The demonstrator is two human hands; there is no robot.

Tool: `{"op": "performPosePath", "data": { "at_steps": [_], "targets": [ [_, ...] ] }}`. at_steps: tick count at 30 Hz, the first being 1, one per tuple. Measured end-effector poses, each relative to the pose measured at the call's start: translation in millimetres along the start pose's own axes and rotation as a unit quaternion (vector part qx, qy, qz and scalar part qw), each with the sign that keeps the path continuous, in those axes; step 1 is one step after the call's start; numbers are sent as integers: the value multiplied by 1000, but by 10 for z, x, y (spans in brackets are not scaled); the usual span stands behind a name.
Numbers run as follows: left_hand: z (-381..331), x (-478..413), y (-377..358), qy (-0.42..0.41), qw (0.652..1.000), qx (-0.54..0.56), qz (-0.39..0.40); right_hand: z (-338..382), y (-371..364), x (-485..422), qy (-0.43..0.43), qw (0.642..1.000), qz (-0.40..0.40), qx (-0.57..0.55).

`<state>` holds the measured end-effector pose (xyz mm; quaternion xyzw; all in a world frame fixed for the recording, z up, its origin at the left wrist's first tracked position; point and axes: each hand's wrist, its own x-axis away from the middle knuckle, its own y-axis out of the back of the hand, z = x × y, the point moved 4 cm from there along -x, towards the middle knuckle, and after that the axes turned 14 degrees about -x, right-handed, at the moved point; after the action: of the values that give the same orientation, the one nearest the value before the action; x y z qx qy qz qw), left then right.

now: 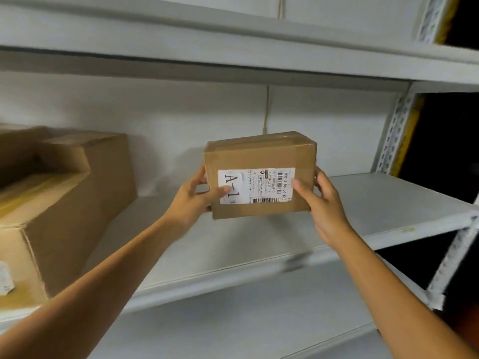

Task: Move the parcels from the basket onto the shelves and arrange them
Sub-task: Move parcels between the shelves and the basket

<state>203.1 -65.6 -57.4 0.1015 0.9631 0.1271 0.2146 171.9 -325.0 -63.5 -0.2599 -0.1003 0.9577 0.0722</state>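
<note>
Left hand point(193, 200), right hand point(321, 203) grip parcel point(259, 156) labelled "A-1", possibly "K15".

A taped brown cardboard parcel point(261, 154), white "A-1" label point(259, 185) facing out, upright over the middle of the grey shelf point(375, 203); larger parcels point(77, 190) fill the shelf's left end.

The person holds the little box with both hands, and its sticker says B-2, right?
Not quite. The sticker on the little box says A-1, not B-2; the head view shows it. The left hand and the right hand do both hold the box.
</note>
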Motion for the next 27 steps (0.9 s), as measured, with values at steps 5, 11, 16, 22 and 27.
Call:
{"op": "performPosePath", "data": {
  "at_steps": [5, 11, 16, 22, 27],
  "targets": [
    [18, 29, -358, -34, 996, -2, 82, 234, 264, 358, 22, 995, -92, 38],
    [-260, 171, -1176, -58, 984, 22, 164, 584, 899, 968, 5, 983, -174, 61],
    [-559, 325, -2068, -81, 962, 62, 253, 1001, 1609, 1562, 6, 967, -243, 81],
    [-837, 787, -3339, -58, 922, 62, 379, 1403, 2561, 2634, -22, 926, -363, 103],
    [-961, 1498, -4484, -43, 883, 51, 465, 1667, 3304, 3774, -52, 883, -450, 124]
  ]
}}
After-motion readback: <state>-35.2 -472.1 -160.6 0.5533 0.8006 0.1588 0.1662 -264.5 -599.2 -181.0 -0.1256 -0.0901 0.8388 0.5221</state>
